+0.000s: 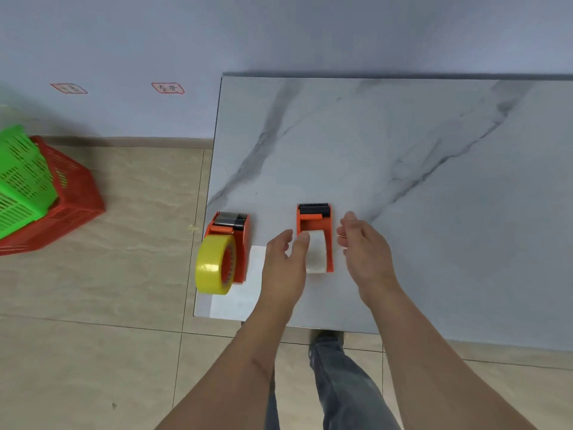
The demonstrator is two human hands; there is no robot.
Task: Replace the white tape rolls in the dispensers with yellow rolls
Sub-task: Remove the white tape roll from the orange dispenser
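Observation:
Two orange tape dispensers stand near the front left corner of the marble table (403, 150). The left dispenser (240, 240) carries a yellow roll (212, 268) that juts past the table's left edge. The right dispenser (314, 225) holds a white roll (317, 254). My left hand (286, 265) is at the white roll's left side, its thumb resting on the roll. My right hand (364, 246) hovers just right of that dispenser, fingers apart, holding nothing.
A green basket (21, 178) sits nested in a red basket (71, 193) on the tiled floor at far left. A white sheet (235, 296) lies on the table's front left corner. My leg and shoe (328, 339) show below the table's front edge.

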